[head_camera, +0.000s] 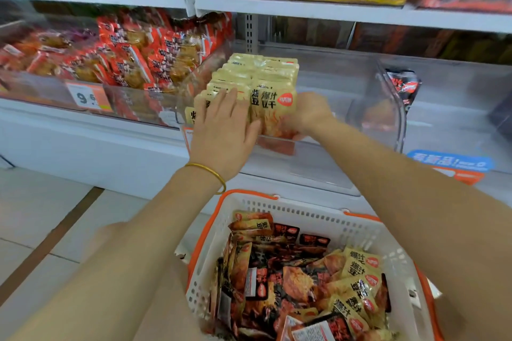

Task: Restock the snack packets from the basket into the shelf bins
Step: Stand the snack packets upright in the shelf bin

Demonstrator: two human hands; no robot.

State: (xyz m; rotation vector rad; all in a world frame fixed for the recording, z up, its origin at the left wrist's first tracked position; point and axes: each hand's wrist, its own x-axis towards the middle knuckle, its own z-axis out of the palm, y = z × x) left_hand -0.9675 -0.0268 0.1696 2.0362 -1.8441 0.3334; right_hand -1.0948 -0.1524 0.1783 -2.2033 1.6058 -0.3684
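Packets (257, 75), two rows: left hand (221, 124) presses, right hand (307, 116) grips; one basket (304, 210).

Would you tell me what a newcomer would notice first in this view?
At centre, the left hand lies flat on the front of two rows of yellow packets standing in a clear bin, while the right hand grips their right side. Below, a white basket holds mixed packets. Bright red packets fill the bin at left.
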